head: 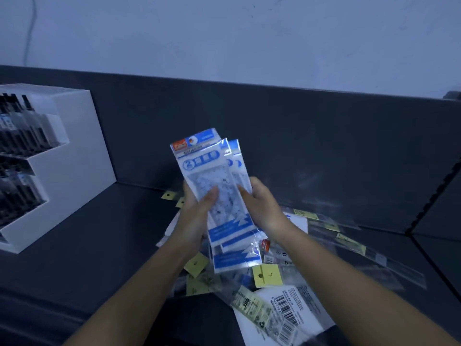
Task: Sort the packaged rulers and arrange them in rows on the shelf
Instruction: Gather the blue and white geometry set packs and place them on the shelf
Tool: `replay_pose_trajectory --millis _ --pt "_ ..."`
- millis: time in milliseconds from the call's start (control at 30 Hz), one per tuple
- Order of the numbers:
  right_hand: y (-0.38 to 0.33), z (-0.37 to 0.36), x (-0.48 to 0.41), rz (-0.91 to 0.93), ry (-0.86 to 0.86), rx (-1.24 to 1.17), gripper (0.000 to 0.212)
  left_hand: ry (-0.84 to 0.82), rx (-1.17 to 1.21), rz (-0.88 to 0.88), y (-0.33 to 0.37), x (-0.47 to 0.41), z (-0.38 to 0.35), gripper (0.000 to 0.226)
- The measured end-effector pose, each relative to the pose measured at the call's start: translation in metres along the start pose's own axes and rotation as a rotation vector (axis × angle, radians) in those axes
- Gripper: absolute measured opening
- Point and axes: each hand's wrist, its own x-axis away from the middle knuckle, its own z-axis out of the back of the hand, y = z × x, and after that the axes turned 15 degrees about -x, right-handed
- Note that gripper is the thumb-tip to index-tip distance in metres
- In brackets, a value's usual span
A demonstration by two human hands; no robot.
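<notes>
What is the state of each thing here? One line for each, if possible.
Blue packets: fanned stack, held up in both hands.
Left hand: grips the stack.
Right hand: grips the stack.
Loose packets: scattered on the shelf, overlapping.
White box: stands at left, filled.

dark grey shelf (94, 258): white stepped display box (77, 151) at left of frame; loose heap of packaged rulers (279, 303) lower centre, spreading right, some yellow-tagged.

Lighting: dim, bluish. I note motion blur on the loose packets (349, 237), glare on held packets (214, 171), bowed frame edges
</notes>
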Motion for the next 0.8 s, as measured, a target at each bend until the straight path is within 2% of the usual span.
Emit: replay_pose_trajectory --millis 67,100,200,233,300,400,467,500,533,567,633,667,733,800 --pt "-0.001 -0.006 0.004 0.124 0.028 -0.074 0.004 0.057 -0.101 -0.138 0.003 -0.003 0.004 0.081" --pt "-0.002 -0.006 0.006 0.149 0.003 -0.127 0.007 0.059 -0.114 -0.143 0.006 -0.005 0.007 0.083" --pt "-0.011 -0.007 0.012 0.062 -0.135 -0.221 0.023 -0.032 -0.204 -0.128 0.012 -0.010 0.017 0.044" --pt "-0.011 -0.006 0.013 0.038 -0.164 -0.214 0.024 -0.072 -0.237 -0.121 0.011 -0.009 0.018 0.039" --pt "-0.006 -0.002 0.017 0.089 -0.256 -0.119 0.020 -0.142 -0.248 -0.089 0.009 -0.005 0.019 0.046" --pt "0.006 0.008 0.025 0.108 -0.387 0.166 0.035 -0.199 -0.269 -0.068 0.002 0.002 0.019 0.043" --pt "0.002 0.020 0.025 0.040 -0.321 0.204 0.049 -0.183 -0.274 -0.079 -0.002 0.006 0.020 0.037" --pt "-0.003 0.030 0.024 0.031 -0.221 0.211 0.048 -0.154 -0.254 -0.083 -0.002 0.007 0.020 0.035" --pt "-0.009 0.042 0.022 0.049 -0.092 0.280 0.043 -0.111 -0.219 -0.079 -0.002 0.006 0.022 0.034" --pt "-0.015 0.057 0.018 0.055 0.035 0.456 0.040 -0.065 -0.172 -0.071 -0.002 0.004 0.024 0.033" --pt "-0.025 0.082 0.018 -0.066 0.161 0.976 0.050 0.016 -0.055 -0.020 -0.003 0.000 0.028 0.029" --pt "-0.027 0.090 0.022 -0.210 0.150 1.187 0.056 0.042 0.007 0.026 -0.004 -0.003 0.031 0.029" --pt "-0.022 0.095 0.028 -0.503 0.067 1.412 0.073 0.058 0.113 0.128 -0.006 -0.007 0.034 0.039" --pt "-0.013 0.098 0.030 -0.603 0.043 1.367 0.076 0.056 0.201 0.195 -0.009 -0.008 0.033 0.044"
